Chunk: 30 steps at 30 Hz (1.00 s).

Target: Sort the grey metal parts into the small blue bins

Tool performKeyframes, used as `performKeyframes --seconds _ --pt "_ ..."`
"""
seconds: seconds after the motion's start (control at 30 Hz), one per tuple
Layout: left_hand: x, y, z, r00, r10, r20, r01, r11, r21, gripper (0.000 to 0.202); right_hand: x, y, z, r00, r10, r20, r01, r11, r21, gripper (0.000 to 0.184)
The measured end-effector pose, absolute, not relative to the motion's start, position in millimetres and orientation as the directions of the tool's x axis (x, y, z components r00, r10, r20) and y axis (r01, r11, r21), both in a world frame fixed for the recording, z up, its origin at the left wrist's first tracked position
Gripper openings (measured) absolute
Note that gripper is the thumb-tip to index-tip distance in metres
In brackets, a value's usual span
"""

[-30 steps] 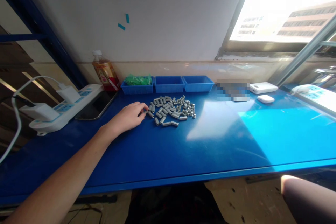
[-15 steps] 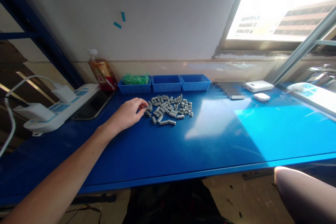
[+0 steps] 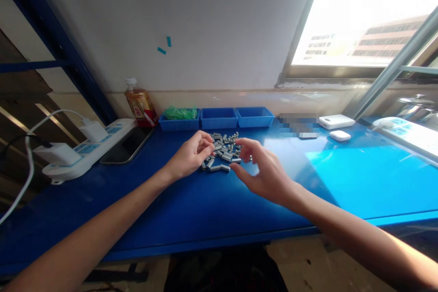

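A pile of grey metal long hex nuts point(image 3: 226, 157) and shorter metal pieces point(image 3: 235, 137) lies on the blue table, partly hidden behind both hands. At the pile's left side is my left hand point(image 3: 191, 155), thumb and forefinger pinched together. A long hex nut point(image 3: 218, 148) shows at those fingertips, mostly covered. My right hand point(image 3: 268, 171) reaches over the pile's right side, thumb and fingers apart with nothing between them. Behind the pile stand three blue bins: a left bin point(image 3: 179, 125) with green plastic in it, a middle bin point(image 3: 219, 123) and a right bin point(image 3: 255, 122).
At left are a power strip point(image 3: 70, 171) with white chargers, a phone point(image 3: 126, 148) and a drink bottle point(image 3: 140, 105). Toward the right lie a white box-shaped device point(image 3: 337, 121), a small white case point(image 3: 340, 136) and another power strip point(image 3: 407, 134). The table's front edge point(image 3: 205, 248) runs below my forearms.
My left hand has moved right with its fingers pinched. My right hand has come in from the lower right to the pile. The view has tilted up slightly.
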<state>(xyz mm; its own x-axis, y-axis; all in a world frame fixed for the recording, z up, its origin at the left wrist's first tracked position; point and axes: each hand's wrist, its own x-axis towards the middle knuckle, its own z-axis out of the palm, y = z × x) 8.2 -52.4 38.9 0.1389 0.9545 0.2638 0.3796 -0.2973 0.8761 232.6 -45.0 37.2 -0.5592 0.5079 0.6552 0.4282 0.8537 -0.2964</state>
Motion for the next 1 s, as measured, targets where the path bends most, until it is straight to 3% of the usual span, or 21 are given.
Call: performKeyframes --seconds 0.2,0.3,0.4,0.47,0.53,0.63,0.7,1.0 --pt "24 -46 37 0.256 0.942 0.217 0.318 -0.295 0.901 0.019 208 -9 25 -0.642 0.400 0.654 0.373 0.908 -0.188 0.012" --pt "17 -48 39 0.234 0.943 0.235 0.401 -0.314 0.860 0.021 203 -7 25 -0.653 0.379 0.656 0.408 0.906 -0.116 0.016" --pt "-3 -48 47 0.274 0.921 0.278 0.662 -0.391 0.640 0.024 199 7 34 -0.655 0.399 0.642 0.485 0.873 -0.048 0.023" --pt "-23 -48 52 0.298 0.907 0.297 0.808 -0.406 0.427 0.024 193 29 44 -0.590 0.468 0.658 0.580 0.813 -0.058 0.027" --pt "-42 -47 55 0.300 0.924 0.237 0.867 -0.368 0.337 0.027 185 57 53 -0.478 0.570 0.668 0.707 0.701 -0.092 0.029" --pt "-61 -47 55 0.322 0.939 0.116 0.883 -0.343 0.322 0.031 179 87 60 -0.373 0.711 0.596 0.842 0.529 -0.105 0.036" --pt "-64 -48 53 0.334 0.941 0.058 0.880 -0.333 0.339 0.033 183 89 57 -0.377 0.737 0.561 0.852 0.513 -0.101 0.043" --pt "-48 -48 45 0.400 0.915 0.058 0.843 -0.392 0.369 0.027 203 9 31 -0.614 0.567 0.549 0.571 0.799 -0.188 0.022"
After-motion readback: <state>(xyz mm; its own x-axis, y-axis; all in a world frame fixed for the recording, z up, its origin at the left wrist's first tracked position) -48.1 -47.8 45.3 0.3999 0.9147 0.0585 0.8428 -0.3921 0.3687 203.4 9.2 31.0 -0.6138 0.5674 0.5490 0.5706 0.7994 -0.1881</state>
